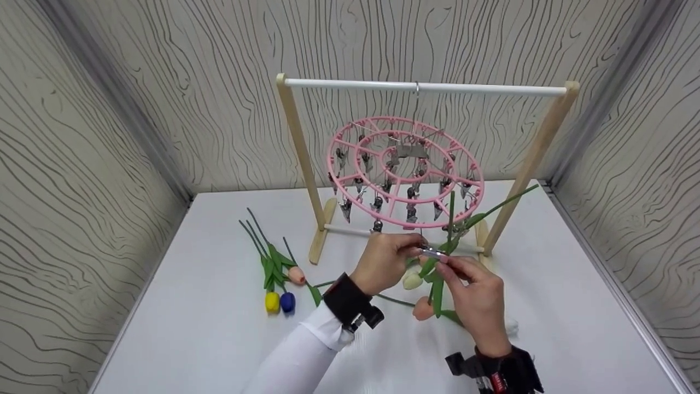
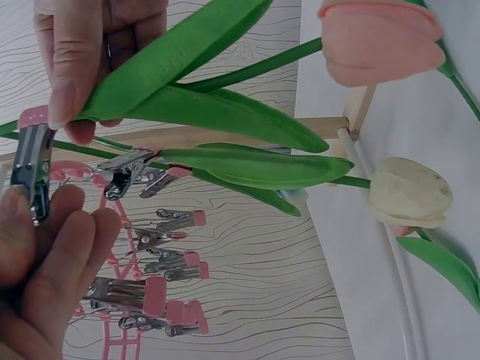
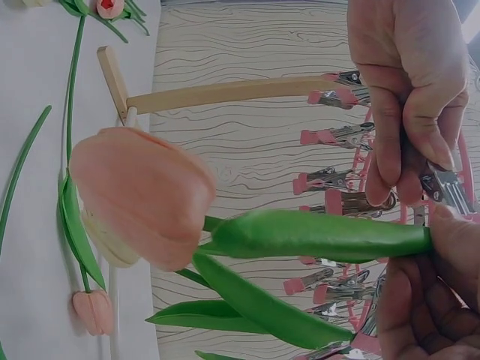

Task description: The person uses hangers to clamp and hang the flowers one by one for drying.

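My left hand (image 1: 383,260) pinches a metal clip (image 2: 31,165) with pink tips, at the near edge of a round pink hanger (image 1: 402,224). Close to its right, my right hand (image 1: 478,298) holds a peach tulip (image 3: 142,195) by the stem and leaf base, right at the clip's pink tips. The flower head points down and the stem runs up past the hanger. Beside it a cream tulip (image 2: 411,191) hangs head-down, with another clip (image 2: 127,171) on its stem.
The hanger hangs from the white rod (image 1: 355,83) of a wooden stand (image 1: 299,142), with several more clips. On the white table (image 1: 208,328) at left lie a yellow tulip (image 1: 272,302), a blue tulip (image 1: 287,302) and another peach tulip (image 1: 296,275). Patterned panels (image 1: 219,98) stand behind.
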Motion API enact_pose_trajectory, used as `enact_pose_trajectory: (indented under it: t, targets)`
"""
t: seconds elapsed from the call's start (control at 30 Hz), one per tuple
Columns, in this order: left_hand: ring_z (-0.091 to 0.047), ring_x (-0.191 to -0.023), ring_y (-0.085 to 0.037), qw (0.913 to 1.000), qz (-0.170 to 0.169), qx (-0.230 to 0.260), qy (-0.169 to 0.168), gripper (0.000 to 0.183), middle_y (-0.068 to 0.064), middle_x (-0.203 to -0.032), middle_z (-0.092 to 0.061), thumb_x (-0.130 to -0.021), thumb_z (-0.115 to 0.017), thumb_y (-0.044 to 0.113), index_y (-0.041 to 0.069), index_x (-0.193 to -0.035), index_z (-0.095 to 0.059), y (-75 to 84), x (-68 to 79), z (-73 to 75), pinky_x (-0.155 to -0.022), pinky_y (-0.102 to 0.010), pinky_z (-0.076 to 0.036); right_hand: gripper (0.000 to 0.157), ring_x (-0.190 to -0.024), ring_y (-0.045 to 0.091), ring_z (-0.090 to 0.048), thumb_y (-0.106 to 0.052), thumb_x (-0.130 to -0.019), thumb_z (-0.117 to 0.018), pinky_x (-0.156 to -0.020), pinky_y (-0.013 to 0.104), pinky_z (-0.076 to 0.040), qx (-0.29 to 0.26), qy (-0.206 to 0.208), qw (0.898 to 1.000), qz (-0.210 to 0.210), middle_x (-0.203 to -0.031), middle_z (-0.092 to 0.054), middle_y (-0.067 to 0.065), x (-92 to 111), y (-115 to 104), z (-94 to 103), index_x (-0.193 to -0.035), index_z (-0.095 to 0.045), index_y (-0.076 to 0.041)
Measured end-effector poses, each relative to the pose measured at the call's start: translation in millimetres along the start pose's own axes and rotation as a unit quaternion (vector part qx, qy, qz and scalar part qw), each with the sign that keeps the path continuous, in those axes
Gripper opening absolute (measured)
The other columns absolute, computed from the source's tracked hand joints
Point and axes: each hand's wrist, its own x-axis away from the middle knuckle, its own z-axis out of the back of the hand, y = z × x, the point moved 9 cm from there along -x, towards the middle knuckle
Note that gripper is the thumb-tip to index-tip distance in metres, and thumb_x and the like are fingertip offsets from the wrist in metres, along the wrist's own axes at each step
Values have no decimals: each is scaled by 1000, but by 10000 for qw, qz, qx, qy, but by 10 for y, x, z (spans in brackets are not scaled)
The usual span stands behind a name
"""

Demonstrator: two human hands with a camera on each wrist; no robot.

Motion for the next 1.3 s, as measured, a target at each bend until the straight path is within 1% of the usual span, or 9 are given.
enact_pose_trajectory:
  t: [0.13, 0.3, 0.5, 0.63, 0.7, 0.83, 0.93, 1.13, 1.3]
  targets:
    - [-90, -101, -31, 9998, -120, -165, 34, 12, -20, -107, -90, -110, -74, -7, -7, -113, -86, 25, 9, 15, -89, -29, -73, 18, -95, -15, -70, 14, -91, -91, -87, 0, -54, -7, 4, 10000, 53, -100, -86, 25, -6, 8, -11, -108, -88, 8]
    - [-90, -103, -31, 9999, -4, -153, -15, 14, -21, -111, -90, -110, -74, -8, -8, -117, -85, -26, 10, -4, -90, -29, -73, 17, -95, -15, -69, 13, -94, -90, -86, -1, -55, -32, -89, 10000, -20, -101, -86, 25, -25, 24, -37, -110, -88, 8]
    - [-88, -107, -31, 9991, 297, 270, -160, 21, -24, -122, -88, -113, -70, -6, -9, -130, -83, -125, 9, -62, -91, -24, -70, 14, -96, -14, -70, 9, -100, -87, -87, -1, -55, -50, -294, 9990, -318, -104, -86, 24, -28, 101, -79, -114, -87, 7]
    - [-88, -113, -34, 9971, 515, 513, -206, 27, -25, -131, -87, -116, -70, -1, -10, -140, -79, -167, 7, -89, -95, -25, -70, 21, -99, -12, -71, 5, -102, -87, -90, -1, -54, 85, -431, 9975, -551, -110, -86, 23, 1, 189, -106, -123, -86, 8]
    - [-87, -117, -36, 9958, 653, 614, -208, 30, -26, -134, -85, -117, -69, 1, -10, -144, -77, -191, 3, -99, -99, -28, -71, 24, -99, -12, -70, 4, -102, -87, -90, -1, -54, 143, -489, 9964, -673, -112, -86, 23, 22, 241, -113, -126, -86, 7]
    - [-86, -122, -38, 9925, 920, 783, -199, 33, -27, -138, -84, -118, -69, 4, -9, -148, -76, -245, -17, -126, -103, -34, -72, 23, -98, -10, -70, 1, -103, -87, -89, 0, -54, 220, -581, 9939, -912, -110, -85, 21, 65, 338, -102, -126, -86, 7]
    - [-86, -124, -39, 9899, 1070, 907, -213, 36, -26, -142, -83, -119, -69, 7, -7, -151, -74, -279, -46, -156, -103, -34, -72, 23, -95, -8, -71, -1, -104, -87, -87, 3, -55, 290, -658, 9916, -1073, -111, -86, 22, 97, 414, -77, -125, -86, 7]
    - [-86, -122, -38, 9904, 1050, 867, -226, 39, -25, -148, -80, -119, -68, 9, -4, -156, -72, -303, -99, -185, -101, -33, -72, 22, -95, -8, -71, -3, -107, -85, -86, 6, -56, 366, -805, 9871, -1334, -116, -87, 23, 141, 529, -50, -126, -85, 8]
    - [-87, -120, -39, 9906, 1018, 899, -190, 42, -26, -143, -83, -118, -69, 7, -5, -159, -68, -301, -117, -201, -99, -30, -72, 23, -94, -8, -71, -6, -108, -84, -86, 7, -56, 447, -859, 9827, -1581, -119, -87, 24, 160, 606, -11, -127, -85, 7]
